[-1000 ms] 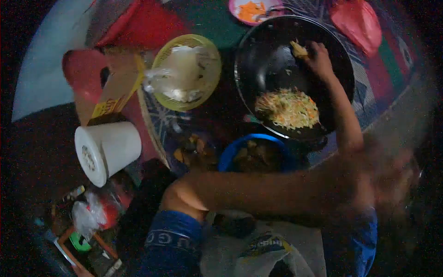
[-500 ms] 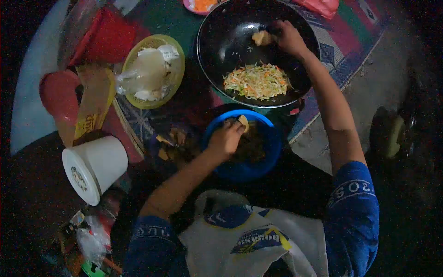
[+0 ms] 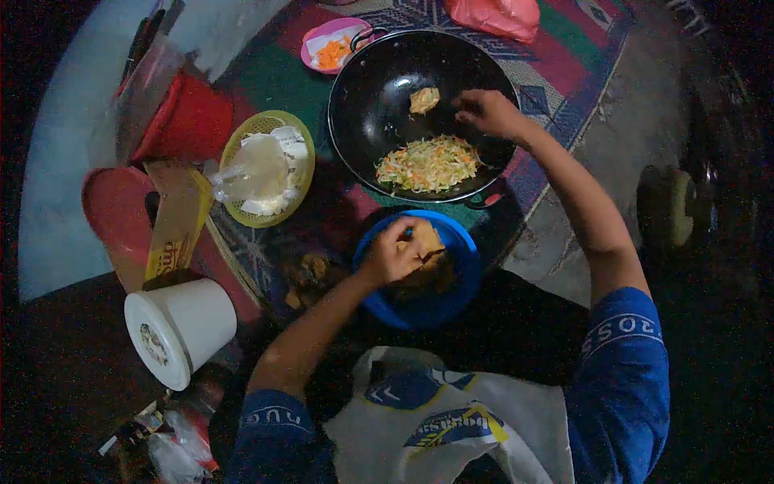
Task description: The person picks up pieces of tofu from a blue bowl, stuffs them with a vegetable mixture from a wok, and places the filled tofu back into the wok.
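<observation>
My left hand (image 3: 391,256) is closed on a yellow-brown piece of fried tofu (image 3: 427,239), above a blue bowl (image 3: 469,278) whose dark contents are hard to make out. Over the right side of a black wok (image 3: 363,121) is my right hand (image 3: 488,113), its fingers a little apart and nothing seen in them. Just left of those fingers, a stuffed tofu piece (image 3: 424,100) lies on the wok's surface. Shredded vegetables (image 3: 429,164), pale with orange and green bits, are heaped in the wok's near part.
Left of the wok stands a yellow basket (image 3: 307,165) with a plastic bag (image 3: 260,168) in it. A pink dish (image 3: 310,60) holds orange pieces. A white lidded bucket (image 3: 197,323), a red container (image 3: 189,117) and a pink-red bag (image 3: 496,18) are around.
The tofu piece that was at my right hand now lies in the wok, apart from my fingers. My left hand holds its tofu piece more in sight. The whole view has shifted slightly.
</observation>
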The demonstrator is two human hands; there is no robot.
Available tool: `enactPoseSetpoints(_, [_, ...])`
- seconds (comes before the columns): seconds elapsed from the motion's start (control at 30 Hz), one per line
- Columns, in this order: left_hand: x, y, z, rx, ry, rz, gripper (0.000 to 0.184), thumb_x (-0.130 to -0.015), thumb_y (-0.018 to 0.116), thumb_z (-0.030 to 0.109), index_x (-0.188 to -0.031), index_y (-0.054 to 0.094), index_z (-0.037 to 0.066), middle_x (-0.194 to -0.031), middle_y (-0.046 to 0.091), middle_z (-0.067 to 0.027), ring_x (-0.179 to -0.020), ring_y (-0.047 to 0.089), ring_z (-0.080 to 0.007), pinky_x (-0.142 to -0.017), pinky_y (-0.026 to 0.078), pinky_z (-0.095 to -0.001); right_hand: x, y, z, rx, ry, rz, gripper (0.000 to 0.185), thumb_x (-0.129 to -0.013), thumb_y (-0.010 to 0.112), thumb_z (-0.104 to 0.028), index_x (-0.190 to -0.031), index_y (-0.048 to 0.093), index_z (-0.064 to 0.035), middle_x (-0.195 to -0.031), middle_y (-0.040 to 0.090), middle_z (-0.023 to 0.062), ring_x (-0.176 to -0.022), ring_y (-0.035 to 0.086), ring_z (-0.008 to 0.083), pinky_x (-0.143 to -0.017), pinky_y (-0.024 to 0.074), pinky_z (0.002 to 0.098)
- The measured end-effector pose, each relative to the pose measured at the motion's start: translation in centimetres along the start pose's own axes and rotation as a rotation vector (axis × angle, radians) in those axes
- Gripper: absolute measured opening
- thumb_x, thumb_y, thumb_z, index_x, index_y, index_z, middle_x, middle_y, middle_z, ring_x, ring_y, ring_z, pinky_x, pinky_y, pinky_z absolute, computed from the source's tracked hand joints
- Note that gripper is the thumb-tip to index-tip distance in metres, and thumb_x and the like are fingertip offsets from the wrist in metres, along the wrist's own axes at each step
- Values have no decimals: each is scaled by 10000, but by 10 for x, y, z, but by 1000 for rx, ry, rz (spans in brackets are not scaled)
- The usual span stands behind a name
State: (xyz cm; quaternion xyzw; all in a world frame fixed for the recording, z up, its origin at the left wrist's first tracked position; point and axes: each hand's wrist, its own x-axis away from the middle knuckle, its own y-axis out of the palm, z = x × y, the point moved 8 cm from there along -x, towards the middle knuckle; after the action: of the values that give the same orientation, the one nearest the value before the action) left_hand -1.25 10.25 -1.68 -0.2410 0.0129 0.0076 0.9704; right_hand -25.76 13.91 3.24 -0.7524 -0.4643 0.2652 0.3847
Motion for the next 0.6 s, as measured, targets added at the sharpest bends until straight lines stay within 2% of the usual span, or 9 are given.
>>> enactPoseSetpoints(0.07, [-8, 5, -47, 959, -406, 151, 234, -818, 406, 186, -1004, 477, 64, -999, 510, -79, -880, 496, -243, -777, 391, -358, -6, 7, 6, 56, 92, -53, 292, -701, 576, -142, -977, 521, -66, -907, 543, 157, -845, 530, 296, -723, 430, 344])
enactPoseSetpoints(0.13, [-27, -25, -7, 1161, -475, 221, 277, -833, 384, 211, -1058, 445, 61, -1033, 498, -83, -986, 453, -228, -829, 363, -370, -10, 25, 20, 108, 182, -106, 336, -703, 553, -147, -1030, 505, -83, -985, 523, 174, -923, 499, 326, -781, 420, 366])
enactPoseSetpoints(0.2, [-33, -33, -15, 1538, -551, 424, 304, -842, 364, 231, -1076, 444, 54, -1061, 488, -106, -1073, 390, -237, -883, 319, -390, -19, 37, 28, 328, 85, 112, 416, -693, 539, -138, -1100, 455, -108, -1099, 450, 183, -1007, 441, 330, -817, 398, 373])
enactPoseSetpoints(0.23, [-38, -39, -11, 1612, -446, 396, 346, -872, 307, 190, -1171, 309, 14, -1158, 387, -158, -1076, 402, -285, -864, 375, -392, -27, 46, 33, 327, 113, 61, 469, -694, 524, -133, -1148, 407, -129, -1161, 383, 177, -1046, 397, 335, -849, 367, 389])
enactPoseSetpoints(0.27, [-35, -37, -27, 1607, -440, 393, 346, -872, 307, 190, -1171, 309, 14, -1158, 387, -158, -1076, 402, -285, -864, 375, -392, -32, 51, 35, 328, 111, 69, 469, -694, 524, -133, -1148, 407, -129, -1161, 383, 177, -1046, 397, 335, -849, 367, 389])
enactPoseSetpoints(0.33, [-39, -44, -14, -128, 77, 146, 346, -844, 373, 176, -1171, 364, 66, -1195, 389, -87, -1130, 333, -231, -913, 290, -380, -41, 59, 29, 515, 90, 43, 458, -708, 508, -141, -1154, 406, -153, -1142, 396, 160, -1032, 408, 331, -865, 349, 389])
enactPoseSetpoints(0.37, [-40, -44, -20, -136, 83, 147, 346, -844, 373, 176, -1171, 364, 66, -1195, 389, -87, -1130, 333, -231, -913, 290, -380, -46, 61, 27, 505, 77, 62, 450, -716, 508, -163, -1154, 408, -184, -1137, 404, 139, -1028, 406, 328, -861, 342, 395])
enactPoseSetpoints(0.53, [-54, -56, -35, 973, -265, 391, 381, -815, 427, 68, -1184, 336, 84, -1128, 400, -78, -1031, 402, -199, -915, 317, -364, -72, 83, 37, 449, 90, -56, 452, -729, 508, -211, -1168, 399, -201, -1132, 414, 131, -1050, 388, 323, -866, 325, 424])
enactPoseSetpoints(0.6, [-60, -64, -34, 1191, -338, 435, 387, -816, 421, 60, -1189, 321, 77, -1106, 402, -70, -1008, 411, -190, -910, 326, -366, -76, 92, 46, 512, 105, -139, 437, -746, 487, -219, -1173, 396, -197, -1142, 415, 131, -1064, 383, 317, -883, 307, 425])
